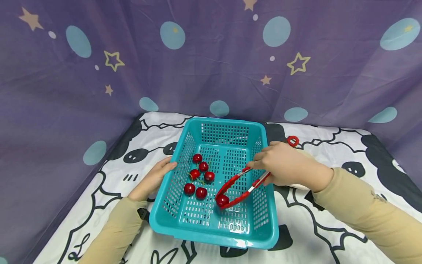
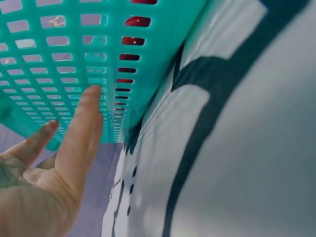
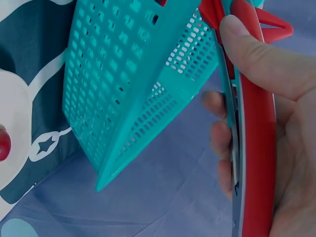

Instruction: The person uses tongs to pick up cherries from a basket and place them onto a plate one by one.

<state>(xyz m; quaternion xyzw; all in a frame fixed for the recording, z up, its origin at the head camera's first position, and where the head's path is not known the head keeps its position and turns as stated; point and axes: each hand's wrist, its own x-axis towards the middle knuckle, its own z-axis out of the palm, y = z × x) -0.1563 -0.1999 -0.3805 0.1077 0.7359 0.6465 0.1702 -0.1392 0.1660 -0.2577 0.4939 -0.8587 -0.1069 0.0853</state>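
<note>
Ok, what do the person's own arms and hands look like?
Long beige sleeves cover both arms, the left sleeve and right sleeve matching; the right has a small dark mark on the forearm. The left hand and right hand are bare, without gloves.

Right hand, right side of frame: grips red tongs, thumb pressed on the upper part. Turquoise basket occupies upper centre. White dish at left edge, partly cut off, bears one red cherry. Purple cloth spans lower centre.
</note>
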